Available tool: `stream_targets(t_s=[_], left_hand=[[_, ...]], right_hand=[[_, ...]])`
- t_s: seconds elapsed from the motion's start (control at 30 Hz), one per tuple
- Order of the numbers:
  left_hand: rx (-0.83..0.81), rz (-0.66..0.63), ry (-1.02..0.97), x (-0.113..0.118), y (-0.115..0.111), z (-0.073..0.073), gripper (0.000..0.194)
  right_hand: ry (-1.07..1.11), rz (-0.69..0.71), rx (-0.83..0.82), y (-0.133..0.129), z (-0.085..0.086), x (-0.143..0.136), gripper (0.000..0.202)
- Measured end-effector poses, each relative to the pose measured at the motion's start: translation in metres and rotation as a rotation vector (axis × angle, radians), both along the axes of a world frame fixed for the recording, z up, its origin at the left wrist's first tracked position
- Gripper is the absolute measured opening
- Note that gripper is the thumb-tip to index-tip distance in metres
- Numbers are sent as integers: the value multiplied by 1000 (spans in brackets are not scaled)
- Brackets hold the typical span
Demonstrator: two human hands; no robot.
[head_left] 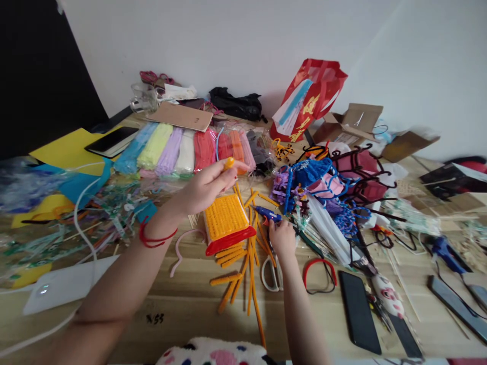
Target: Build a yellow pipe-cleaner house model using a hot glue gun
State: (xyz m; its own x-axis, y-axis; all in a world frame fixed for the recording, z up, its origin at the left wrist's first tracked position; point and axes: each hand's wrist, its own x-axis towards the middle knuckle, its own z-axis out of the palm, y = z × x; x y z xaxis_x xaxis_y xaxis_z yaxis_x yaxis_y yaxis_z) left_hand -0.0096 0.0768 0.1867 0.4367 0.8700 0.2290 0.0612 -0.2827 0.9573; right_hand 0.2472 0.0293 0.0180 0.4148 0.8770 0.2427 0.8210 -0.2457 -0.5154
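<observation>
My left hand (213,185), with a red cord round its wrist, is raised over the table and pinches a small orange piece (229,162) that looks like coiled pipe cleaner. Just below it sits a boxy form (227,217) covered in rows of orange pipe cleaner, with a red band along its near edge. My right hand (282,237) is closed round a blue glue gun (268,213), nozzle pointing left; its fingers are partly hidden. Loose orange pipe cleaners (251,274) lie between the hands. Beside my right wrist are white-handled scissors (269,276).
Bundles of coloured pipe cleaners (165,147) lie at the back, near a red bag (304,101). Blue and pink pipe-cleaner pieces (323,177) are heaped right. A black phone (358,310) lies front right. A white cable (78,213) crosses the left side.
</observation>
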Motion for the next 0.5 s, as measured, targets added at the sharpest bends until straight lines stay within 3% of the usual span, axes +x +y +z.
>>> stream_targets(t_s=[0.07,0.13,0.23,0.3,0.4,0.5], left_hand=[[-66,20,-48,-13,-9,-10,29],[-138,63,-83,-25,-15,-19,26],[-187,158,-155,-39,-17,-32,28],[-189,250,-97,-45,-15,-38,29],[-170,350,19,-52,-10,-47,31],[-146,395,42,-55,-4,-55,33]], right_hand=[[-35,12,8,-12,12,-3,30],[-42,148,14,-32,28,-11,31],[90,682,-58,-70,47,-35,27],[163,944,-132,-91,51,-54,11],[50,1015,-124,-105,41,-77,22],[-45,982,-66,-104,28,-88,16]])
